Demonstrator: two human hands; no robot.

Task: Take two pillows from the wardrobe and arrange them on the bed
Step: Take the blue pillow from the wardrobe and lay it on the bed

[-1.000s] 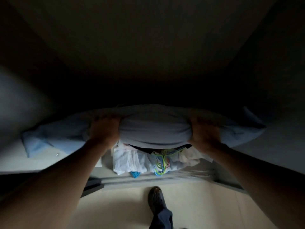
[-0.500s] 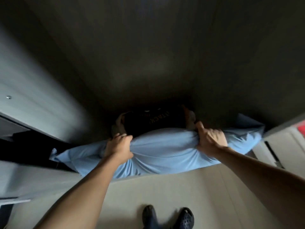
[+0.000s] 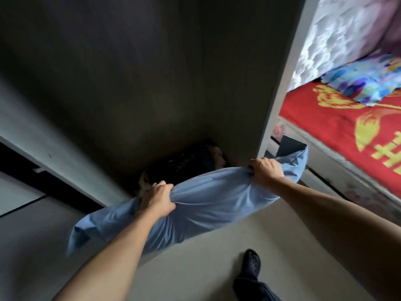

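Dark wood walls of the wardrobe fill most of the view. Right of the wardrobe sits the bed, with a fuzzy red blanket with yellow shapes. A soft blue pillow, long and wrinkly, hangs in the air in front of the wardrobe. The left hand and right hand both squeeze its top edge with curled fingers. Below the pillow, a dark shoe stands on the smooth pale floor.

Wardrobe side panel blocks path toward bed.
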